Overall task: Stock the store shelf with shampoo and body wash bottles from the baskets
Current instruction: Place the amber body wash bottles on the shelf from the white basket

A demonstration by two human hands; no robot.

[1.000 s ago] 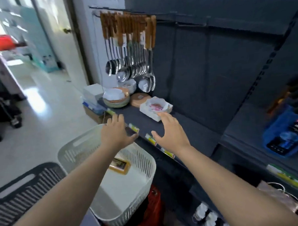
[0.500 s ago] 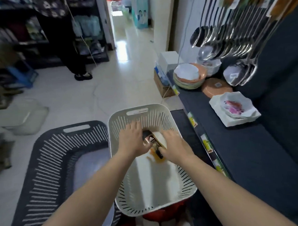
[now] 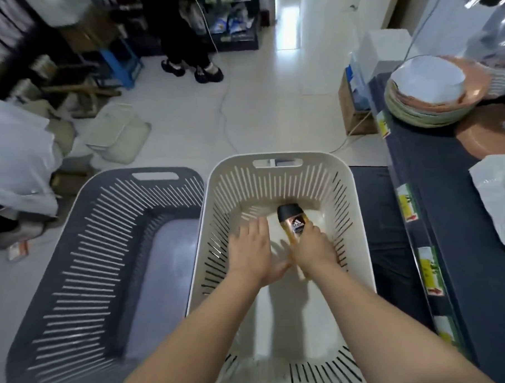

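Head view: dropped from dark shelf (image 3: pixel 441 165) into white slotted plastic basket (image 3: pixel 274 187); gripping amber black-capped bottle (image 3: pixel 295 227) w/ R hand (image 3: pixel 313 246), L hand (image 3: pixel 252 249) open alongside; prob. last one, lift next.

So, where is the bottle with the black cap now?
The bottle is inside the white basket, centre of the head view, gripped by the right hand.

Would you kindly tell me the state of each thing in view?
bottle: cap on, gripped by the right hand inside the white basket.
right hand: curled round the bottle.
left hand: fingers straight, holding nothing.
white basket: upright, one bottle visible in it.
grey basket: upright, beside the white basket.
plates: stacked on the shelf.
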